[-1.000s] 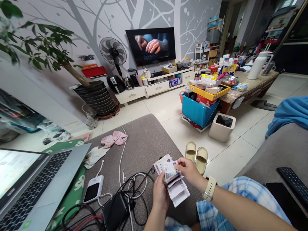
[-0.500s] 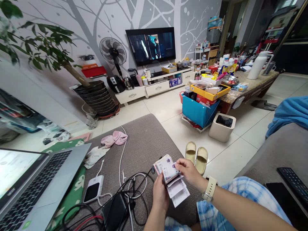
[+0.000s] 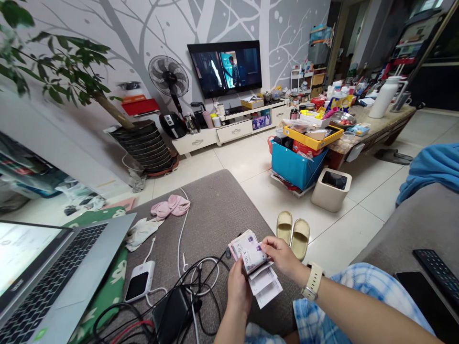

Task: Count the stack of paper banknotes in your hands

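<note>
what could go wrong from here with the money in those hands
1. The pale sheets hang loose below the stack of banknotes, so they could slide out if the left hand eases its grip.
2. The right hand pinches the notes near the seat's edge; a dropped one might land on the floor by the slippers.
3. The tangled cables beside the left hand might snag it.

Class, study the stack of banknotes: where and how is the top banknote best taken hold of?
Probably by pinching the right edge of the top banknote, coming from the right. The note is thin and flat, and the left grip covers the near left side, whereas the right grip already reaches that right edge.
</note>
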{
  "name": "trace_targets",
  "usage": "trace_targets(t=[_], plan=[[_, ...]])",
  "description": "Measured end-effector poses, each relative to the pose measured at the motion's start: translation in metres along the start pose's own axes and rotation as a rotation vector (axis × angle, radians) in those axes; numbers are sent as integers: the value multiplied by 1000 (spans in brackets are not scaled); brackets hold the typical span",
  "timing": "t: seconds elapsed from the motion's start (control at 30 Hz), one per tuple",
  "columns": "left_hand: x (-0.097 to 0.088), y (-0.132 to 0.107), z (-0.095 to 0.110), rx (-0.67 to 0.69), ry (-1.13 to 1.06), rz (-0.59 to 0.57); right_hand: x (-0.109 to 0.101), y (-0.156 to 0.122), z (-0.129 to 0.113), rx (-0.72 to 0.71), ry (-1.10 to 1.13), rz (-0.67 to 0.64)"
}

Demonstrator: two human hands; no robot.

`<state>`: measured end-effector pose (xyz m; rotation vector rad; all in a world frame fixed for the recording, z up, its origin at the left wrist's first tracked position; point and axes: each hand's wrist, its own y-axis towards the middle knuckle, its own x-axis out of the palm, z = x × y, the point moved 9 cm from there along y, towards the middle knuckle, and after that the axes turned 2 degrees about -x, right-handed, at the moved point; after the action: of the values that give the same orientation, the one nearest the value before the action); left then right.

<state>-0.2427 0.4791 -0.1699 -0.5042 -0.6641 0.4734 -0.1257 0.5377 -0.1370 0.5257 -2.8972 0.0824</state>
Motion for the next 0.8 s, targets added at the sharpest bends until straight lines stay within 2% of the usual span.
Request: trace_targets(t=[0.37, 0.57, 0.8], plan=[[-3, 3, -2, 3, 13, 10, -1, -1, 0, 6, -8, 16], [0, 0, -3, -26, 17, -15, 8, -1, 3, 56, 71, -77], [1, 1, -5, -17, -3, -42, -14, 3, 16, 63, -104, 92]])
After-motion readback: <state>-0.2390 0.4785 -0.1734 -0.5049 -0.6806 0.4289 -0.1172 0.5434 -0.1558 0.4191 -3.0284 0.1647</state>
